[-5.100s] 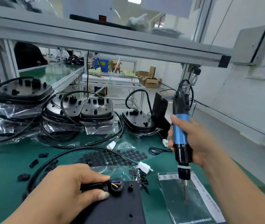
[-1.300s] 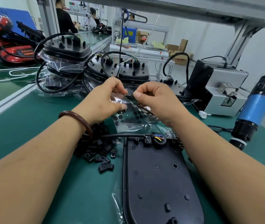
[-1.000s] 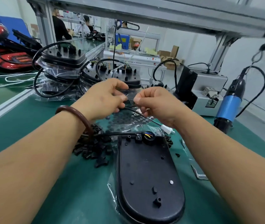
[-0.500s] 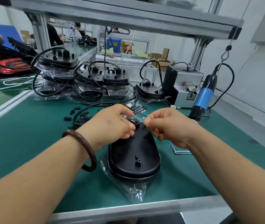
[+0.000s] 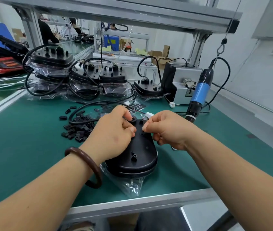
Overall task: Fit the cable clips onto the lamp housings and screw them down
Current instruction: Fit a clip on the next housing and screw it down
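At the far left corner of the bench stand the bagged housings, stacked and trailing black leads. Nearer us, left of centre, lies the heap of cable clips, loose and within easy reach. Our left hand curls over the far end of the lamp housing, gripping it where the cable enters. The housing lies back-up on its plastic bag, midway along the front edge. Our right hand has thumb and forefinger pressed together at the housing's far end. Whether a clip sits between them we cannot tell; it is too small to make out. Towards the far right corner the electric screwdriver hangs from its hook beside the screw feeder.

We judge that we are seating a clip. To do it well we should hold the housing flat so it does not slide on the slippery bag. We lay the cable straight into the clip's channel, line the clip's hole squarely over its mount, and press it fully home before letting go. Only then should the right hand reach for the driver, while the left stops the clip from turning as the screw bites.
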Demonstrator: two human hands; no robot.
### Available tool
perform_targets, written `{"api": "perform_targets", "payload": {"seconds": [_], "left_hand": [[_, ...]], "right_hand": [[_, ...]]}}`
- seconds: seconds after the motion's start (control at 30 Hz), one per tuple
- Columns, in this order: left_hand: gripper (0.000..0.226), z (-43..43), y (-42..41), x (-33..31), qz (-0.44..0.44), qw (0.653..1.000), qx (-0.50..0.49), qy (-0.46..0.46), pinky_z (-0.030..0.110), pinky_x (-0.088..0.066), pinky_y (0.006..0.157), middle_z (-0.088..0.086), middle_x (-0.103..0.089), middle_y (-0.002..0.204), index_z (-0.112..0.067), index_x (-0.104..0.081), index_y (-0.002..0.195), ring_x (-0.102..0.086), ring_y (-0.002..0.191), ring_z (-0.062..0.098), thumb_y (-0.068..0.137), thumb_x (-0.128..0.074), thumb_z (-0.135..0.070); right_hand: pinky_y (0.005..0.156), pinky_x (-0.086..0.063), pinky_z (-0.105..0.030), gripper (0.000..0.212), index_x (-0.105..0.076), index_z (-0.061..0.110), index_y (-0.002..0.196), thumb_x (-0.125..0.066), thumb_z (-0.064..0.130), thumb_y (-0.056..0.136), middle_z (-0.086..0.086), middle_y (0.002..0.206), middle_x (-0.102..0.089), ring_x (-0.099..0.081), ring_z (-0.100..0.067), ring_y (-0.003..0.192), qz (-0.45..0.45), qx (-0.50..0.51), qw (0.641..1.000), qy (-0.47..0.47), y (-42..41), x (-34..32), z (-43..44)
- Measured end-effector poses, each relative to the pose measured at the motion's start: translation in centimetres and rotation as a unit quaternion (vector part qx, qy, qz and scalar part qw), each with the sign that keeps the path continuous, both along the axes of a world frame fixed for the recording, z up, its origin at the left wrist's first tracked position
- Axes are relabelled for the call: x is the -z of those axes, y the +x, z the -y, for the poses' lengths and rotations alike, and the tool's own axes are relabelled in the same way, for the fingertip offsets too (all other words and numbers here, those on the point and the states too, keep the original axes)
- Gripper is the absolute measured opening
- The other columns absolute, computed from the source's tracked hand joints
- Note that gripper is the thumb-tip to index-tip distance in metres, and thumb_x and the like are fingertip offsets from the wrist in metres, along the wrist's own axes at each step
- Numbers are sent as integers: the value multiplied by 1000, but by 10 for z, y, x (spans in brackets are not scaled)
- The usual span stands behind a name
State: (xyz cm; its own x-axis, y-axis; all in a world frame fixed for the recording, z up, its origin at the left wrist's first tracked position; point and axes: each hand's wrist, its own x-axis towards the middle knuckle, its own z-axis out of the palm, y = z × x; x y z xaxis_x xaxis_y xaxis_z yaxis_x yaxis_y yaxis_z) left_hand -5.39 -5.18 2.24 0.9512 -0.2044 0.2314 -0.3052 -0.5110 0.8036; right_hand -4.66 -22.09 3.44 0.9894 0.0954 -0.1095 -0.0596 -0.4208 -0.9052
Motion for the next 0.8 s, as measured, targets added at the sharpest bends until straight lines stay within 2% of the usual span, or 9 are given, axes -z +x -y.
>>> {"api": "perform_targets", "payload": {"seconds": [0.27,0.5,0.8], "left_hand": [[26,-1,-3,5,57,998,-3,29,39,-50,80,-10,-69,80,-28,-37,81,-63,78,14,86,-58,-12],[25,-1,-6,4,66,997,-3,32,41,-50,82,-6,-69,83,-24,-36,80,-63,82,18,87,-54,-8],[29,-2,-8,7,93,995,13,38,37,-51,80,-11,-69,84,-28,-34,80,-63,83,10,88,-51,-5]], "right_hand": [[41,-33,-20,3,-62,2,82,-60,1,85,-11,61,-46,-40,-17,50,0,2,999,-34,1,-1,-2],[41,-36,-20,3,-61,2,82,-61,1,85,-10,60,-47,-41,-17,49,1,8,999,-48,-1,-3,-4],[41,-36,-19,4,-60,2,81,-61,1,85,-8,53,-46,-41,-14,46,1,16,998,-58,-4,-4,-6]]}}
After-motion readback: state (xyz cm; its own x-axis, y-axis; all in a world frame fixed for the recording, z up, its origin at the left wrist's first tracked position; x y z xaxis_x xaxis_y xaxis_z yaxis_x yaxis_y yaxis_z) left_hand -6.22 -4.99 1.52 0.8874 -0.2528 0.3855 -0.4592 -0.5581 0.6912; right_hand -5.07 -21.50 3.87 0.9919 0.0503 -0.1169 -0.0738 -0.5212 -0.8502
